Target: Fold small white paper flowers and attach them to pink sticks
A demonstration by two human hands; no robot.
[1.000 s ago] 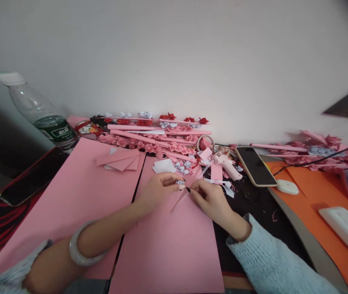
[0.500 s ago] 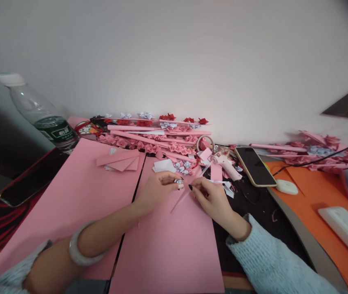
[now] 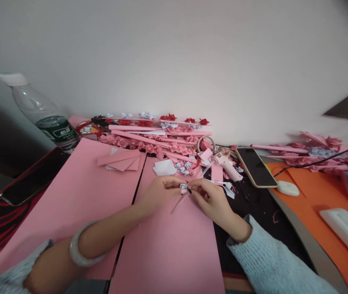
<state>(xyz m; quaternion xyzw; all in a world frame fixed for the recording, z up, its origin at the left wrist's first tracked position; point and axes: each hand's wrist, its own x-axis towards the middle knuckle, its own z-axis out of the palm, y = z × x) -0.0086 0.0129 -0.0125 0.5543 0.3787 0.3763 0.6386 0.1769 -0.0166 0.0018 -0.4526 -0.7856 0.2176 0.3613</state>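
A small white paper flower [image 3: 183,186] is pinched between the fingertips of my left hand [image 3: 158,194]. My right hand [image 3: 213,200] meets it from the right, thumb and forefinger closed on the flower's edge. Under the fingers, a thin pink stick [image 3: 177,204] slants across a pink paper sheet [image 3: 170,249]. Just beyond my hands are several white paper flowers [image 3: 184,166] and a white paper piece [image 3: 164,168]. A pale pink glue gun [image 3: 229,166] lies beyond my right hand.
Pink paper rods [image 3: 140,139] and paper roses [image 3: 125,141] pile along the wall. A water bottle [image 3: 54,126] stands at left, near folded pink papers [image 3: 120,160]. At right are a phone [image 3: 256,167], a white case [image 3: 288,188] and orange paper [image 3: 317,192]. A tape roll [image 3: 199,145] sits behind.
My right hand has moved slightly left, and its fingertips have closed in on the white paper flower that my left hand holds. The view has shifted a little.
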